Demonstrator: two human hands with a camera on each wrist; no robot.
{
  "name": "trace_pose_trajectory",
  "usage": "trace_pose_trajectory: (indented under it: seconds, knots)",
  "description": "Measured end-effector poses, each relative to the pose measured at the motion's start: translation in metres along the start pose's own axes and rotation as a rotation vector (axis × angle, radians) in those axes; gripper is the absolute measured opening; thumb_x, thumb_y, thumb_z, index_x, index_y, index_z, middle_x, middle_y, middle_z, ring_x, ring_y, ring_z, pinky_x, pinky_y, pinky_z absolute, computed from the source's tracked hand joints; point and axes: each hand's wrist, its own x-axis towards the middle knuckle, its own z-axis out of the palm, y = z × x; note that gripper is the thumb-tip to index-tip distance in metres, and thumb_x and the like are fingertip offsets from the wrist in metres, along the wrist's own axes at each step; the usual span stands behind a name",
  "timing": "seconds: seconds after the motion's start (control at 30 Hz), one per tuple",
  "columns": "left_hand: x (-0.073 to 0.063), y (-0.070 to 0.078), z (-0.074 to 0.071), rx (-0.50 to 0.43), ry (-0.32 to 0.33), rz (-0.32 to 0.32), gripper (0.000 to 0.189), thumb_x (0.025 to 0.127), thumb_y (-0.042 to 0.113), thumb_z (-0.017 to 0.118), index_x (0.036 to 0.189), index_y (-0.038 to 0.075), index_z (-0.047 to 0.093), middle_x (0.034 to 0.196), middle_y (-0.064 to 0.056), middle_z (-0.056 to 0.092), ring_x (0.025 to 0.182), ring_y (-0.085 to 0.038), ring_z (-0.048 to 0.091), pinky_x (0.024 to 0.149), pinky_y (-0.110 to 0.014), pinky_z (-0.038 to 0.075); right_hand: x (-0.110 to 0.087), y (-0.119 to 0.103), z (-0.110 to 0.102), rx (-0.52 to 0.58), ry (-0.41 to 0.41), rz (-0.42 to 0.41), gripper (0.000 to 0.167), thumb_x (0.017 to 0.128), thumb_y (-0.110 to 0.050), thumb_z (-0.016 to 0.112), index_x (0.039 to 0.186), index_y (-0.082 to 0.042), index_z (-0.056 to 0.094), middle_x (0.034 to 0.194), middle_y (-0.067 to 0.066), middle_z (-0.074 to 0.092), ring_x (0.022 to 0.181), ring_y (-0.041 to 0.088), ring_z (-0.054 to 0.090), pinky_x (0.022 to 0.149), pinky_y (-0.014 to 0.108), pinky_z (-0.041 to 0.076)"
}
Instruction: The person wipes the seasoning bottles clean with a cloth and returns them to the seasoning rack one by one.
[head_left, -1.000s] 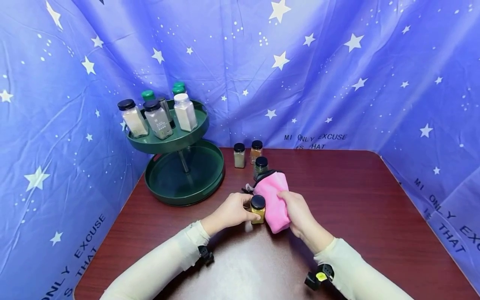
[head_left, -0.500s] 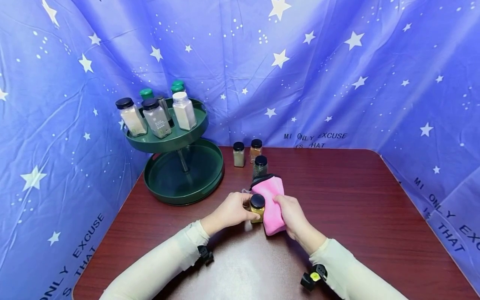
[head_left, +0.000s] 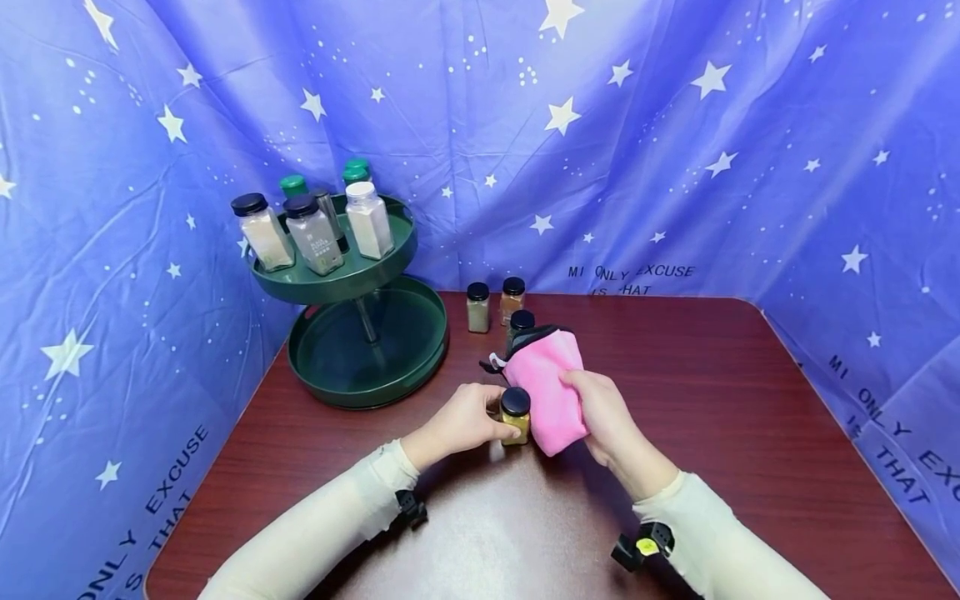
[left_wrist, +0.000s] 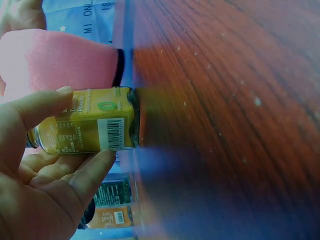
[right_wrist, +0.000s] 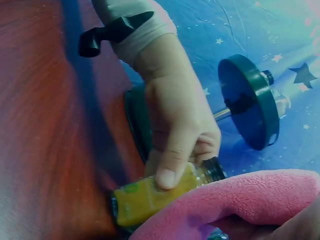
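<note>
My left hand (head_left: 463, 419) grips a square glass spice jar (head_left: 515, 427) of yellow powder, its black lid upward, thumb on one face and fingers on the opposite side. A label and barcode show on the spice jar (left_wrist: 85, 120) in the left wrist view. In my right hand (head_left: 609, 419) is a folded pink fleece cloth (head_left: 546, 390) with black edging and a small white loop. The cloth lies along the jar's right side. From the right wrist, the left thumb (right_wrist: 169, 175) shows pressed on the jar just above the cloth. The cloth hides part of my right fingers.
Three black-lidded spice jars (head_left: 478, 310) stand behind the cloth, one partly hidden by it. At left is a two-tier green turntable rack (head_left: 367, 350); several jars, including a white-capped jar (head_left: 369, 225), stand on its upper tier. A starry blue curtain surrounds the table (head_left: 712, 392).
My right hand with the cloth dips down and left beside the jar, then shifts back up and right. The left hand and the yellow jar stay almost in place.
</note>
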Motion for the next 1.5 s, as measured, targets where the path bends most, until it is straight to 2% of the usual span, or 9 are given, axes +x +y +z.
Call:
trace_pose_trajectory:
  seconds: [0.17,0.3,0.4,0.53,0.67,0.8,1.0,1.2,1.5]
  knots:
    - [-0.001,0.001,0.000,0.002,-0.008,0.004,0.027,0.078,0.023,0.089,0.101,0.020,0.075,0.086,0.016,0.074,0.083,-0.001,0.066,0.079,-0.022,0.053,-0.002,0.003,0.005,-0.071,0.033,-0.005,0.027,0.097,-0.012,0.054,0.070,-0.013,0.059,0.063,-0.004,0.060,0.060,0.008,0.058,0.058,0.025,0.050]
    - [-0.002,0.002,-0.001,0.010,-0.002,0.023,0.025,0.078,0.022,0.089,0.098,0.019,0.074,0.085,0.014,0.073,0.080,-0.001,0.065,0.076,-0.022,0.053,0.000,0.017,0.010,-0.143,0.108,-0.019,0.024,0.095,-0.012,0.056,0.071,-0.011,0.060,0.066,-0.003,0.060,0.064,0.010,0.057,0.063,0.026,0.050]
    - [-0.002,0.002,-0.001,0.007,0.008,0.031,0.026,0.078,0.022,0.089,0.098,0.017,0.074,0.084,0.012,0.074,0.077,-0.002,0.063,0.074,-0.022,0.053,0.001,0.031,0.012,-0.181,0.139,0.004,0.022,0.095,-0.011,0.055,0.073,-0.009,0.061,0.067,-0.003,0.058,0.066,0.011,0.054,0.065,0.026,0.048]
    - [-0.001,0.004,0.000,-0.004,0.015,0.020,0.027,0.078,0.022,0.090,0.100,0.016,0.075,0.086,0.011,0.075,0.078,-0.002,0.064,0.074,-0.022,0.053,0.002,0.042,0.011,-0.166,0.145,0.055,0.021,0.096,-0.011,0.053,0.077,-0.008,0.062,0.067,-0.003,0.058,0.066,0.011,0.054,0.064,0.026,0.048]
    - [-0.001,0.004,0.002,0.001,0.011,0.013,0.028,0.078,0.022,0.090,0.101,0.017,0.075,0.087,0.011,0.075,0.079,-0.003,0.064,0.074,-0.023,0.053,0.001,0.033,0.009,-0.082,0.145,0.083,0.021,0.096,-0.014,0.053,0.077,-0.010,0.059,0.062,-0.005,0.055,0.058,0.009,0.054,0.056,0.027,0.048]
    - [-0.002,0.004,0.002,0.012,0.005,0.008,0.030,0.077,0.024,0.090,0.102,0.017,0.075,0.089,0.010,0.075,0.081,-0.004,0.065,0.076,-0.023,0.053,-0.002,0.013,0.004,0.029,0.091,0.079,0.020,0.098,-0.013,0.051,0.079,-0.010,0.056,0.059,-0.006,0.055,0.054,0.007,0.057,0.052,0.025,0.050]
    - [-0.001,0.003,-0.001,0.009,0.016,0.001,0.031,0.077,0.024,0.090,0.102,0.017,0.075,0.089,0.011,0.075,0.082,-0.003,0.066,0.078,-0.024,0.054,0.002,-0.006,-0.013,0.125,-0.038,0.091,0.018,0.103,-0.015,0.043,0.094,-0.009,0.057,0.073,-0.003,0.068,0.066,0.009,0.068,0.059,0.027,0.057]
    - [0.001,0.005,-0.003,0.027,0.011,0.001,0.033,0.077,0.022,0.090,0.104,0.016,0.074,0.091,0.010,0.076,0.085,-0.004,0.066,0.082,-0.027,0.054,0.009,-0.009,-0.025,0.083,-0.051,0.063,0.020,0.103,-0.015,0.045,0.090,-0.010,0.060,0.071,-0.003,0.067,0.066,0.010,0.067,0.059,0.028,0.057]
    - [0.005,0.003,-0.004,0.035,-0.061,-0.014,0.041,0.077,0.018,0.089,0.113,0.013,0.071,0.101,0.005,0.076,0.091,-0.005,0.065,0.084,-0.025,0.051,0.010,-0.006,-0.031,0.089,-0.040,0.047,0.024,0.103,-0.014,0.045,0.086,-0.012,0.061,0.070,-0.004,0.067,0.064,0.009,0.066,0.058,0.026,0.055]
